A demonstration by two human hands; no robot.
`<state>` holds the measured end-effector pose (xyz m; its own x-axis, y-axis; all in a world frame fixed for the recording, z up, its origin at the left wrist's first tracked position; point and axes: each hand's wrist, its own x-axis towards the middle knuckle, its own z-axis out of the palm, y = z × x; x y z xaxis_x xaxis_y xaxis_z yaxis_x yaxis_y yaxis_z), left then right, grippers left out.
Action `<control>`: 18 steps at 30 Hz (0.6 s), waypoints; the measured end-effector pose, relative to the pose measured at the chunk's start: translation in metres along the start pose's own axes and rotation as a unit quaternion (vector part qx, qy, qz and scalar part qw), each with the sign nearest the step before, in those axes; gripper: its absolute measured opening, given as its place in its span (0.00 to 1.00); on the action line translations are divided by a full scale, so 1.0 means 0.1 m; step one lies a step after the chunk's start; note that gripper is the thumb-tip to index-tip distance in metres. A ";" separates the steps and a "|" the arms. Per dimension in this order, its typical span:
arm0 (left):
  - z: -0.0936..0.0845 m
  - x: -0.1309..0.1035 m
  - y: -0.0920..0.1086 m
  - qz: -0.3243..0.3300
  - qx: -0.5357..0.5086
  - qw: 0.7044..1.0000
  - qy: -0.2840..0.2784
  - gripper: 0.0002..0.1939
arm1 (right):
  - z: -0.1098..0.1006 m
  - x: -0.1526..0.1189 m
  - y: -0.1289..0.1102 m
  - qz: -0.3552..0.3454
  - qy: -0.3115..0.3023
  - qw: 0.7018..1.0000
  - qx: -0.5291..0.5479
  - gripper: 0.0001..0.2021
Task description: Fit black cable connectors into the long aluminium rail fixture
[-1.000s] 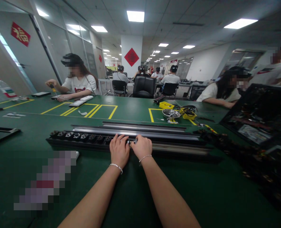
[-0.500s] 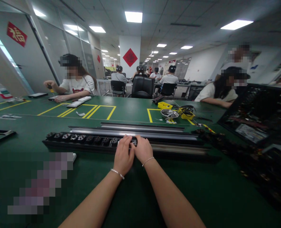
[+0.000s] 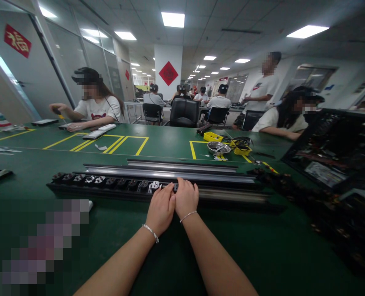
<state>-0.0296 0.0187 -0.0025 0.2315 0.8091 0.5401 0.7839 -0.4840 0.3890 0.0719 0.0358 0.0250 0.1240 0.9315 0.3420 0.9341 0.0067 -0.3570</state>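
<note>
A long black power strip housing [image 3: 86,192] lies across the green table, with a row of round socket modules [image 3: 120,182] set along its left part. At the end of the row, my left hand [image 3: 161,207] bends over the strip's near edge, fingers close together. My right hand [image 3: 187,199] presses against it from the right, its fingers curled over the strip. A small dark socket module [image 3: 175,187] shows between the fingertips of both hands. Just left of them sits a lighter-faced socket [image 3: 155,186]. My palms hide part of the strip.
Behind the strip lie more long metal-faced rails [image 3: 182,163]. A dark heap of parts [image 3: 333,230] spreads at the right, below a tilted black box [image 3: 324,148]. Farther back stand a metal bowl [image 3: 218,148] and yellow trays [image 3: 212,137]. Co-workers sit across the table.
My hands have slid slightly right along the strip, uncovering the lighter-faced socket beside my left fingers. In the background at right, a standing person has moved left.
</note>
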 end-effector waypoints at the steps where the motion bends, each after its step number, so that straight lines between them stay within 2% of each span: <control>1: 0.00 0.00 0.00 -0.001 0.000 1.000 -0.001 0.20 | 0.00 0.00 0.00 0.001 0.002 1.000 -0.002 0.17; 12: 0.00 0.00 -0.02 -0.008 0.000 1.000 -0.013 0.19 | -0.05 0.00 0.02 0.006 0.001 1.000 0.011 0.15; 18: 0.00 0.00 -0.01 -0.001 0.015 1.000 -0.009 0.19 | -0.04 -0.02 0.03 0.006 0.022 1.000 -0.016 0.18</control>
<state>-0.0306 0.0190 -0.0031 0.2404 0.8162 0.5254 0.8006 -0.4728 0.3680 0.0762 0.0321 0.0268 0.1500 0.9142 0.3766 0.9426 -0.0173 -0.3335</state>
